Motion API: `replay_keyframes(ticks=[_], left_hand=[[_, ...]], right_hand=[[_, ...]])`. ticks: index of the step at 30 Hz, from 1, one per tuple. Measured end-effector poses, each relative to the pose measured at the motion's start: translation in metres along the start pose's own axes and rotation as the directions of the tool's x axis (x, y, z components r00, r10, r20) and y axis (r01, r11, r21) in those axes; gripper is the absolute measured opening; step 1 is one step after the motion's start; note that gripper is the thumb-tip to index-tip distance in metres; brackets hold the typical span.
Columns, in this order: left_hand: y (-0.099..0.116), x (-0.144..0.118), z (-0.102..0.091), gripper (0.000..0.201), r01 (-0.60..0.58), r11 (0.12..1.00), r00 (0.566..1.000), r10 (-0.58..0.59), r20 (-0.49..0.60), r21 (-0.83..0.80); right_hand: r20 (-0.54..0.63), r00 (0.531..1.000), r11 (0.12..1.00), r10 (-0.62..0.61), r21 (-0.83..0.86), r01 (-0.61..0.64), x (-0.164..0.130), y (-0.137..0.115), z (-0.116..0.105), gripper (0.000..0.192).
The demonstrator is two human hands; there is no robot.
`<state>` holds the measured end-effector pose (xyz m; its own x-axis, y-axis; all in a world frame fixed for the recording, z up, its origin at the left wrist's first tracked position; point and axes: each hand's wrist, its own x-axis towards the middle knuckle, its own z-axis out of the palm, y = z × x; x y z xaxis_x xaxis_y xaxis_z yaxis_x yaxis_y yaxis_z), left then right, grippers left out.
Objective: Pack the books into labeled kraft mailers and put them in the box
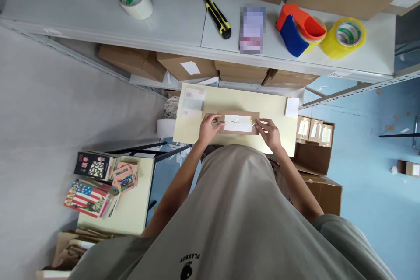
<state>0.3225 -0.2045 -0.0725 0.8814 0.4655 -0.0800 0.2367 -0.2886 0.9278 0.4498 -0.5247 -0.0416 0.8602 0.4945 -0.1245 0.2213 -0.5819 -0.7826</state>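
A small brown cardboard box (238, 131) lies on the pale yellow tabletop (193, 132) in front of me. A white label (232, 127) covers the middle of its upper face. Along the label, from one end of the box to the other, runs a thin uneven line; whether it is a seam or a strand, I cannot tell. At the left end, my left hand (208, 128) pinches the box with thumb and fingers. My right hand (269, 133) grips the opposite end in the same way, its fingertips at the end of the line.
White cards (292, 107) lie at the table's right corner, papers (193, 100) at the left. Above, a grey shelf (177, 22) bears a tape roll (141, 8), box cutter (217, 17), tape dispenser (297, 30) and yellow tape (334, 46). Books (92, 197) are stacked lower left; cartons (323, 194) stand right.
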Motion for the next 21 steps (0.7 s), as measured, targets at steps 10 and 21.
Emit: replay_keyframes(ticks=[10,21], left_hand=[[-0.025,-0.005,0.0,0.032,-0.09,0.99,0.993,0.081,-0.085,-0.104],[-0.026,-0.006,0.005,0.036,-0.036,0.989,0.994,0.021,-0.103,-0.141]], right_hand=[[-0.129,0.983,0.951,0.128,0.298,-0.084,0.01,0.008,0.016,0.065],[-0.027,0.908,0.833,0.418,0.411,-0.371,0.026,0.005,0.012,0.062]])
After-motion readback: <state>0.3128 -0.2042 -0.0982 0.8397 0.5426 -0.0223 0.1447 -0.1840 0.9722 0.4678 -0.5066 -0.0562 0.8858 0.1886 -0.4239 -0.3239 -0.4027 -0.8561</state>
